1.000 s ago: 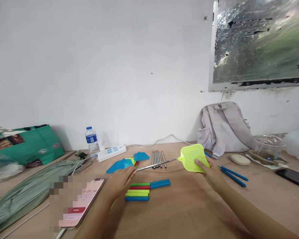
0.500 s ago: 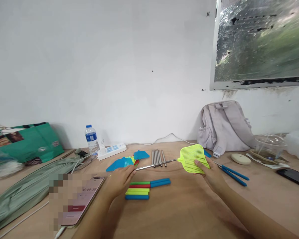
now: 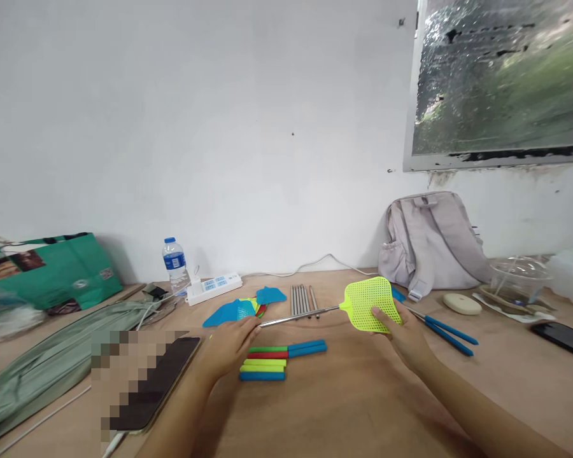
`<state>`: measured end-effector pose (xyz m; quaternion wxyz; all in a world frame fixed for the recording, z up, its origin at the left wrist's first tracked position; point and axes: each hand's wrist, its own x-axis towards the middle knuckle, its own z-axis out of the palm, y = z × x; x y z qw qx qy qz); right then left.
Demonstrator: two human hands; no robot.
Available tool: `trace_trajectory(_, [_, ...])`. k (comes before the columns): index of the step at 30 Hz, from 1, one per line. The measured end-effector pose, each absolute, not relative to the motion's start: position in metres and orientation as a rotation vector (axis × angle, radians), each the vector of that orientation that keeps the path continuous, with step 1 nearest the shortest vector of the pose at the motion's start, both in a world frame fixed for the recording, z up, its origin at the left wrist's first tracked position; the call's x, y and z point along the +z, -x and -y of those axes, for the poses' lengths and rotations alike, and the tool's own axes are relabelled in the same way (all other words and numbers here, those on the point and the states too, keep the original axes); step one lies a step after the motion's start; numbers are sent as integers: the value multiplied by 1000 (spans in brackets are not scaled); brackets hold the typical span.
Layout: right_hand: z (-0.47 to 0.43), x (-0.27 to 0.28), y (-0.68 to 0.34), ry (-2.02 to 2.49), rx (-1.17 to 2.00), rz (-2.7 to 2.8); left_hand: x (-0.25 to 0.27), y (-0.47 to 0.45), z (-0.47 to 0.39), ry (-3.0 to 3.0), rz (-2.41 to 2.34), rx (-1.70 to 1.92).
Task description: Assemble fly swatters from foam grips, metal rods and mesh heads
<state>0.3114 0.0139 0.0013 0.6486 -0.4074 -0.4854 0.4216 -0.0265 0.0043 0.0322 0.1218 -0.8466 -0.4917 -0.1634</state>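
A fly swatter with a yellow-green perforated head (image 3: 367, 302) and a silver telescopic rod (image 3: 300, 316) spans between my hands above the table. My right hand (image 3: 397, 327) is closed on the head, thumb on its face. The rod's left end is in the closed fingers of my left hand (image 3: 232, 343), which hide its tip. Below the rod lie coloured handle tubes (image 3: 263, 366) in blue, yellow, red and green. Several silver rods (image 3: 302, 301) rest side by side behind it. Blue swatter heads (image 3: 226, 313), with yellow and red ones among them, are piled behind my left hand.
Two blue-handled swatters (image 3: 449, 334) lie beyond my right hand, near a round cream case (image 3: 462, 304), a plastic cup (image 3: 518, 280) and a black phone (image 3: 563, 339). A backpack (image 3: 432, 245), power strip (image 3: 214, 288) and bottle (image 3: 176, 264) stand along the wall. A larger phone (image 3: 157, 385) lies left.
The screen of the phone on the left has gone dark. My hands and the swatter hold almost the same position; the view has shifted very slightly.
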Motion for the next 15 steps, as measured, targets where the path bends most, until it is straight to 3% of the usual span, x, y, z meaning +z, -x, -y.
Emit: trace_trajectory(15, [-10,6,-328,873,964,1345,29,28,-2,2576,1425,-526])
